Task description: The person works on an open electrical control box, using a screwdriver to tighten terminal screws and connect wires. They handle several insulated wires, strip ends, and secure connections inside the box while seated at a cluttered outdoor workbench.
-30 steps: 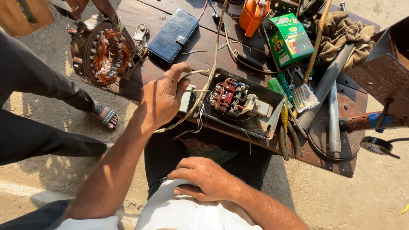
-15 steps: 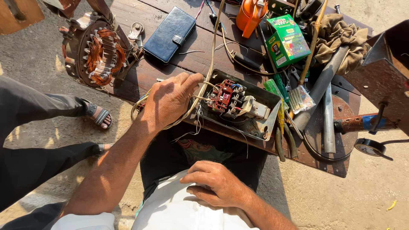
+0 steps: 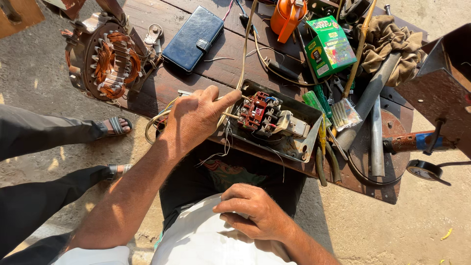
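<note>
Head view: left hand [image 3: 194,120] touches switch box [image 3: 274,122], right beside it.

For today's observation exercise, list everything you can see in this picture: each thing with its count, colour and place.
Switch box: one, grey metal with red parts, bench front.
Wires: several, pale, running over the bench into the box.
Stator: one, copper windings, bench left end.
Wallet: one, dark blue, bench top.
Carton: one, green, right of wallet.
Can: one, orange, top edge.
Rag: one, khaki, top right.
Pliers: one, yellow-green handles, right of box.
Bystander's sandalled feet: two, left.
Left hand: at the box's wires.
Right hand: on lap.
</note>
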